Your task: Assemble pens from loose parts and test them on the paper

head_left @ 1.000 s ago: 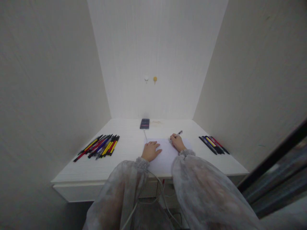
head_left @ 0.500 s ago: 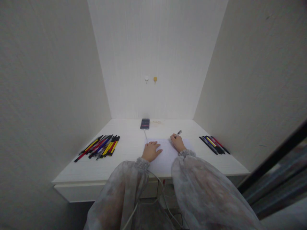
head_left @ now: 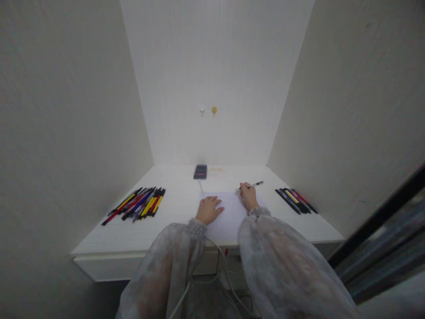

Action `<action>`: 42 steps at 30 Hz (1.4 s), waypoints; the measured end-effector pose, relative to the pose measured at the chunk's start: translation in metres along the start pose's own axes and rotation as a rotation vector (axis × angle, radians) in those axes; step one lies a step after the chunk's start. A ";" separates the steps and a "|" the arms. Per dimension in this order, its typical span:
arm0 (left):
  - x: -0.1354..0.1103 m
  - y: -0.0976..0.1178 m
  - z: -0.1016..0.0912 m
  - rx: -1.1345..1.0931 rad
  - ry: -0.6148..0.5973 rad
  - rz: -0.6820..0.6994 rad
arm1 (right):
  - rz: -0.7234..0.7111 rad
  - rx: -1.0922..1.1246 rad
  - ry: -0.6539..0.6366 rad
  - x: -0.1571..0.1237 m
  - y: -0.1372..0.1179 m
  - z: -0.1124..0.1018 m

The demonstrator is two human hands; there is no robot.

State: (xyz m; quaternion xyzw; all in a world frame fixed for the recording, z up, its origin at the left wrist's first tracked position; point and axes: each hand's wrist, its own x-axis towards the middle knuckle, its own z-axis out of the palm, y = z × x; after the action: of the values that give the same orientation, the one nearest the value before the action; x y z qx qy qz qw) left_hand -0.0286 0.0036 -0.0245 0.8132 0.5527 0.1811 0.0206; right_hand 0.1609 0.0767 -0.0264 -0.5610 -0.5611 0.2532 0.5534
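My left hand point(head_left: 209, 210) lies flat with fingers spread on the left part of a white sheet of paper point(head_left: 226, 223). Over the sheet's upper right, my right hand point(head_left: 248, 196) grips a clear pen with a dark end point(head_left: 258, 183). The pen slants, its dark end pointing right and its other end down at the paper near faint marks. Whether the tip touches the paper is too small to tell. Loose grey sleeves cover both my arms.
Many coloured pens point(head_left: 136, 204) lie in a pile on the table's left. Several more pens point(head_left: 296, 200) lie side by side at the right. A dark phone-like device point(head_left: 200, 172) with a white cable stands at the back. Two hooks point(head_left: 214, 110) are on the back wall.
My right hand has turned and shifted slightly right and up, and the pen now leans much flatter to the right. My left hand stays in place on the paper.
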 end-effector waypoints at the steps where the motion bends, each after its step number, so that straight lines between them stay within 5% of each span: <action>1: 0.000 0.000 0.000 -0.003 0.003 0.003 | 0.011 0.057 0.037 0.001 0.000 -0.001; 14: -0.001 -0.001 0.000 -0.003 -0.002 0.011 | 0.245 1.035 -0.043 0.013 -0.008 -0.005; 26: -0.001 0.000 -0.002 -0.013 -0.015 -0.005 | 0.184 1.054 -0.139 0.007 -0.016 -0.035; 42: -0.001 -0.002 -0.001 -0.010 -0.027 -0.006 | 0.158 1.135 -0.071 0.013 -0.008 -0.034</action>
State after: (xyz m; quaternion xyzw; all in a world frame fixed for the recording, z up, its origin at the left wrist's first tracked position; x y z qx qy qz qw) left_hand -0.0314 0.0031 -0.0243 0.8138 0.5539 0.1729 0.0327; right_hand 0.1922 0.0749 -0.0064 -0.2075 -0.3121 0.5740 0.7280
